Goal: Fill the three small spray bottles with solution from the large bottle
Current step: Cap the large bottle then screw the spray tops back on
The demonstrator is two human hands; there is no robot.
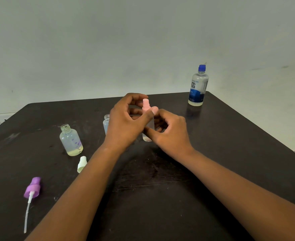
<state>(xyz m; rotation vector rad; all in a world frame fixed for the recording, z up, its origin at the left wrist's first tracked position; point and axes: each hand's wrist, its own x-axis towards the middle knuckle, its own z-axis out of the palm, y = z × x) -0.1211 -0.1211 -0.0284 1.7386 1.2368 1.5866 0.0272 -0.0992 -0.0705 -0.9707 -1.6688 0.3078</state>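
A small clear spray bottle [150, 126] with a pink spray top [146, 104] stands at the table's middle. My left hand [127, 122] curls around the pink top, thumb against it. My right hand [171, 131] grips the bottle's body from the right. A second small bottle [71, 140], uncapped, holds a little yellowish liquid at the left. A third uncapped bottle [106, 123] is partly hidden behind my left hand. The large solution bottle [198, 86] with a blue cap stands at the far right, untouched.
A purple spray head [32, 188] with a long white dip tube lies at the front left of the dark table [230, 153]. A pale green spray cap [82, 164] lies near the left bottle. A pale wall rises behind the table's far edge.
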